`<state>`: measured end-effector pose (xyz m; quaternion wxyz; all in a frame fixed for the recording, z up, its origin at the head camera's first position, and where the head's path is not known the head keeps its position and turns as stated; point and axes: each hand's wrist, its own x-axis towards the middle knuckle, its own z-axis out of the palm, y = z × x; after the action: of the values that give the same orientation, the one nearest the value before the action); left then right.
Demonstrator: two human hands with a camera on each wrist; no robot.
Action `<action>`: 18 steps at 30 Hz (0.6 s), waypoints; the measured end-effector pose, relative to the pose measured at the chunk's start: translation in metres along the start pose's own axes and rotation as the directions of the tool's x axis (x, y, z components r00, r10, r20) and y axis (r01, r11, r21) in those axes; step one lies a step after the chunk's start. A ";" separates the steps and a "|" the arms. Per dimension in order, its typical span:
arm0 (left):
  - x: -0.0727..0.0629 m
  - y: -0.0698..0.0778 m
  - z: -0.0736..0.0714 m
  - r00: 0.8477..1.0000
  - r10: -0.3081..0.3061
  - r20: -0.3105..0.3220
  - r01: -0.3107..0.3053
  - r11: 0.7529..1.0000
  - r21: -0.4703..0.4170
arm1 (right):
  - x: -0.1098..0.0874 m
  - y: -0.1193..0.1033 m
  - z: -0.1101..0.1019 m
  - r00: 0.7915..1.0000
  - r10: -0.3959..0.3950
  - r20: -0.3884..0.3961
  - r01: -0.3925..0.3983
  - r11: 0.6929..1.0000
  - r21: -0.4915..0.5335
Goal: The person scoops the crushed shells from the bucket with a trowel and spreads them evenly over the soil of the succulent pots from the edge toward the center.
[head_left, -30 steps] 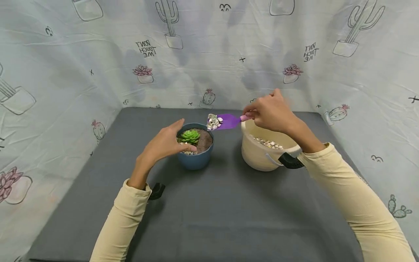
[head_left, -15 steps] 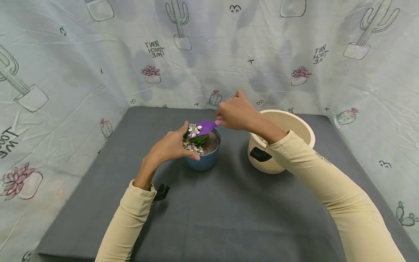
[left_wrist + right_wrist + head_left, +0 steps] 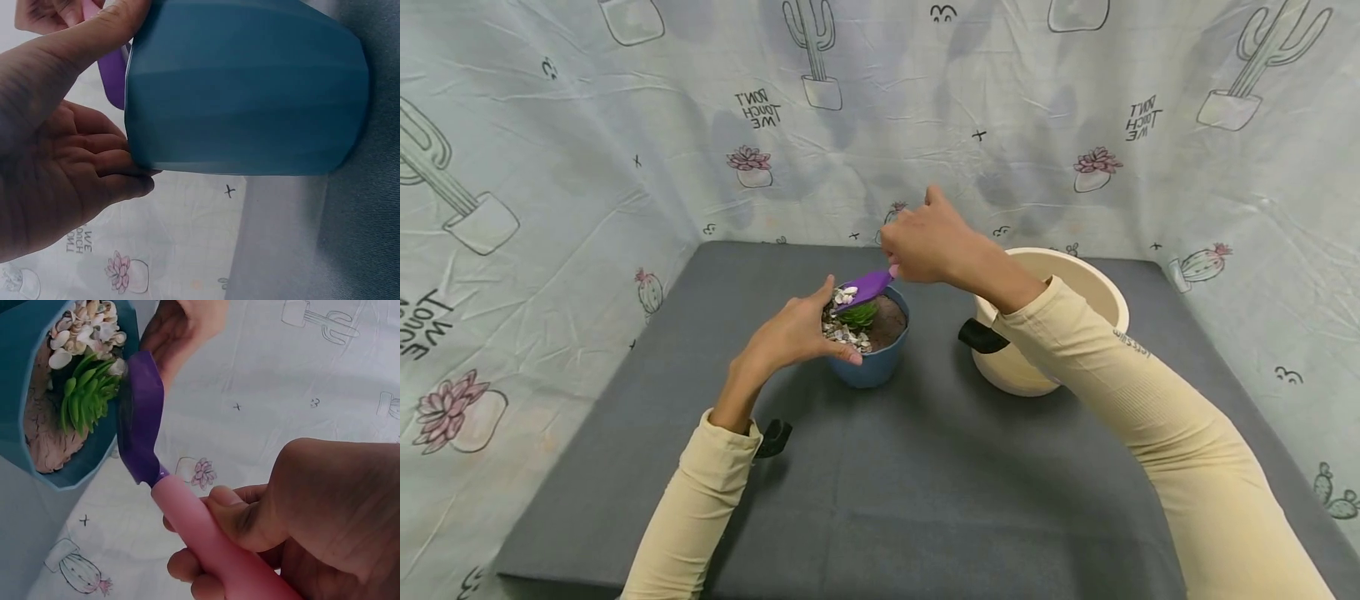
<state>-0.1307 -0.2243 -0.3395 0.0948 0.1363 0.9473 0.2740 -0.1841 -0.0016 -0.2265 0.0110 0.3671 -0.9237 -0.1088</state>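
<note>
My left hand point(image 3: 793, 333) holds the rim of a blue flowerpot point(image 3: 868, 372), thumb on the near side and fingers round the left. Inside the pot a green succulent point(image 3: 859, 315) stands in brown soil point(image 3: 53, 440). Small shells and pebbles point(image 3: 87, 328) cover the soil on one side of the plant. Over the pot, my right hand point(image 3: 934, 242) grips the pink handle point(image 3: 206, 531) of a small trowel point(image 3: 142, 419). Its purple blade tilts down toward the left side of the pot, with a few pale shells point(image 3: 845, 295) at its tip.
To the right stands a cream bucket point(image 3: 1015, 375), partly behind my right forearm, which hides its contents. Both vessels are on a grey cloth-covered table point(image 3: 880, 492). A white curtain with cactus prints point(image 3: 865, 125) closes off the back and sides.
My right hand has carried the loaded trowel left from beside the bucket to over the flowerpot and tipped it. Fewer shells lie on the blade, more in the pot. My left hand stays at the rim.
</note>
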 end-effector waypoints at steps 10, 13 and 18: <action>0.001 0.003 0.002 1.000 -0.012 0.001 0.012 1.000 0.004 | -0.005 0.008 0.002 0.996 0.085 0.022 -0.084 0.994 -0.064; 0.001 0.002 0.002 1.000 -0.017 -0.006 0.017 1.000 0.006 | -0.009 0.010 0.001 0.996 0.091 0.019 -0.089 0.994 -0.058; 0.001 0.004 0.002 0.999 -0.045 -0.017 0.045 0.999 0.024 | -0.021 0.017 0.001 0.992 0.114 -0.047 -0.114 0.993 -0.019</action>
<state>-0.1308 -0.2201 -0.3389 0.0916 0.1137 0.9542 0.2612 -0.1806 0.0251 -0.2224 0.0422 0.3159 -0.9415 -0.1095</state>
